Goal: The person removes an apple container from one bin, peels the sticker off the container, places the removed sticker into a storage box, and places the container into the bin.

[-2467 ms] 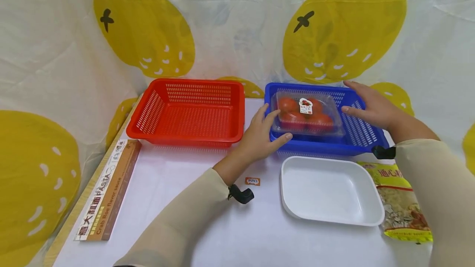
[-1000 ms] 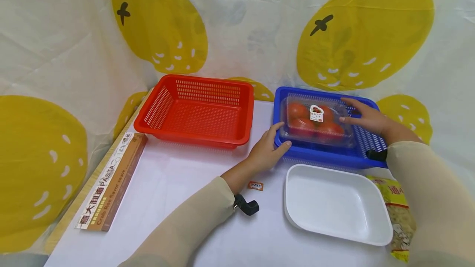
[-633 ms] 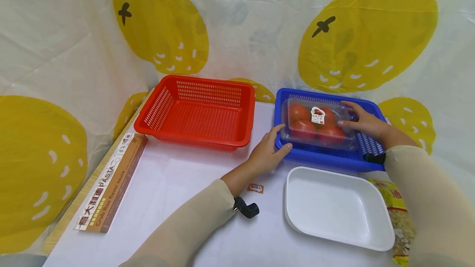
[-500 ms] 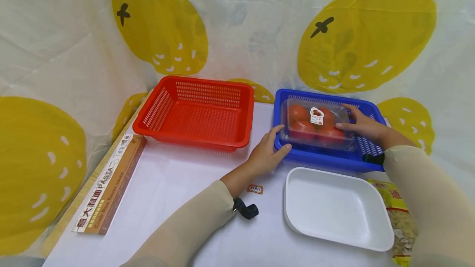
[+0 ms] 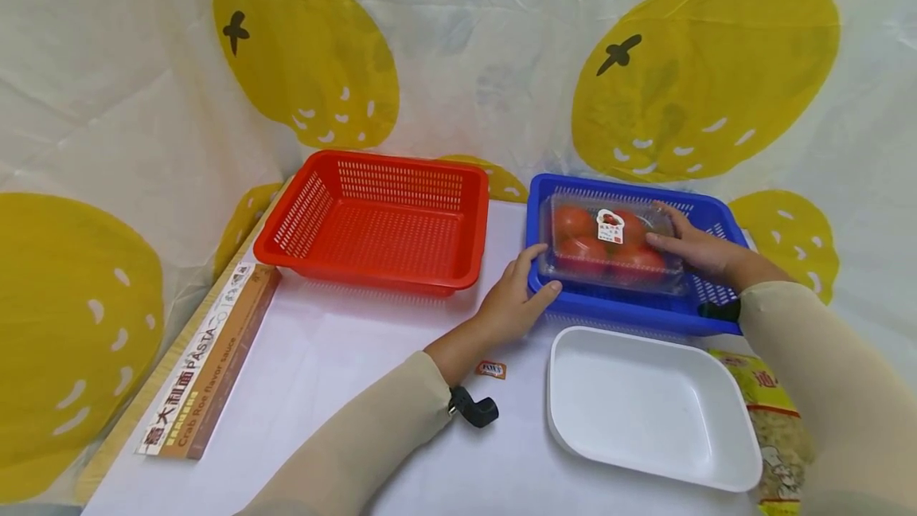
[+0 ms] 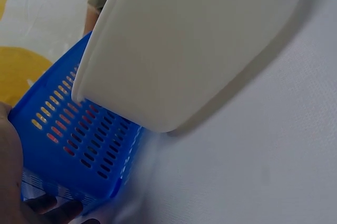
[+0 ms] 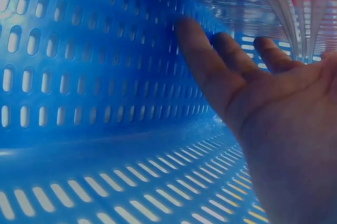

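Observation:
A clear plastic box of tomatoes with a white label sits inside the blue basket. My right hand grips the box's right end, its thumb on the lid. In the right wrist view the fingers reach along the basket's inner wall below the ridged clear plastic. At the basket's left end is my left hand, thumb and forefinger spread against the rim. The left wrist view shows part of that hand at the blue rim, several fingers low by the end wall.
A red basket stands at left, a white tray in front of the blue one. A yellow packet of pasta lies partly behind the right sleeve. A long pasta box lies far left, a small orange FOX'S packet mid-table.
The right hand has come down and left from above the blue basket onto the tomato box's right end. My left hand has settled against the basket's left end. The head view has shifted slightly.

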Tool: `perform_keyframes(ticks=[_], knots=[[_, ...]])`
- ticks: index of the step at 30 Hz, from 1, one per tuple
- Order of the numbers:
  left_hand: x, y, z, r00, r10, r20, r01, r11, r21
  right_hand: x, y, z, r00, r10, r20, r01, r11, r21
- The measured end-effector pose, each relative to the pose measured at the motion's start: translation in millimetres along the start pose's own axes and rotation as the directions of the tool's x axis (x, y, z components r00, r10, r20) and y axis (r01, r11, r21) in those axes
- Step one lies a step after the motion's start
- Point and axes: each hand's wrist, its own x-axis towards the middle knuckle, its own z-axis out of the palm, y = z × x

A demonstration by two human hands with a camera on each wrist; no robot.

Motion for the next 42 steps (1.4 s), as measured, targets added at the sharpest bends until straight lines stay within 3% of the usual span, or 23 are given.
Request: perform_keyframes(ticks=[6,13,22,30,36,42], knots=[[-0.3,-0.8,-2.6,1.0,0.018,-0.023,-0.018,1.0,-0.009,2.8,-7,0,0.999,-0.001,0.039,-0.004,0.992,0.126],[-1.8,-0.6,-7.7,0.999,-0.015,-0.039,0.014,1.0,-0.025,8.0,-12,1,0.999,-0.026,0.039,0.017,0.978,0.207],[-1.4,-1.3,-6.1,1.0,-0.004,-0.024,0.003,1.0,-0.022,4.8,-7,-1,0.999,-0.033,0.013,0.029,0.97,0.24],[0.2,3.5,-2.9,0.999,-0.008,-0.036,0.009,0.999,0.052,-6.2,-2,-9,0.997,-0.075,0.0,0.072,0.949,0.306],[-0.3,4.6,-2.1,0.999,-0.013,-0.035,0.015,0.997,0.073,-11.3,0,-14,0.987,-0.16,0.021,0.14,0.917,0.374],[0.7,4.0,-0.9,0.999,0.0,-0.039,0.003,0.996,0.09,-16.5,2,-20,0.971,-0.236,-0.022,0.22,0.863,0.454]])
